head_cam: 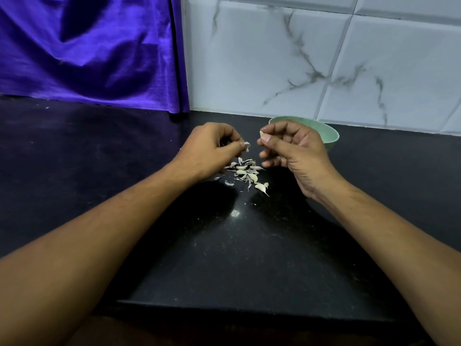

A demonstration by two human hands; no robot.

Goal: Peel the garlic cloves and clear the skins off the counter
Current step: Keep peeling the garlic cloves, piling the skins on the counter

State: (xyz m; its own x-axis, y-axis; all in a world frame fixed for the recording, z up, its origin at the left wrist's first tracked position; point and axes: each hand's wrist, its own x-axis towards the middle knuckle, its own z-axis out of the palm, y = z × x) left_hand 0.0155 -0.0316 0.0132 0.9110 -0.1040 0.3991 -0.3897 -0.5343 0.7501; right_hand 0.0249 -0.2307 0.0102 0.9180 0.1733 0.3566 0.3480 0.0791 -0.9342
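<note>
A small heap of garlic cloves and loose skins (245, 172) lies on the black counter (237, 245) between my hands. My left hand (212, 148) hovers over the heap's left side and pinches a pale scrap of garlic skin (247, 146) at its fingertips. My right hand (291, 151) is raised just right of it and pinches a garlic clove (262, 134) between thumb and forefinger. One larger unpeeled clove (262, 188) lies at the heap's near right edge.
A pale green bowl (329, 136) stands behind my right hand, close to the marbled white wall tiles (311, 58); its inside is hidden. A purple cloth (87, 51) hangs down to the counter at the back left. The counter's front edge (237, 304) runs below my forearms.
</note>
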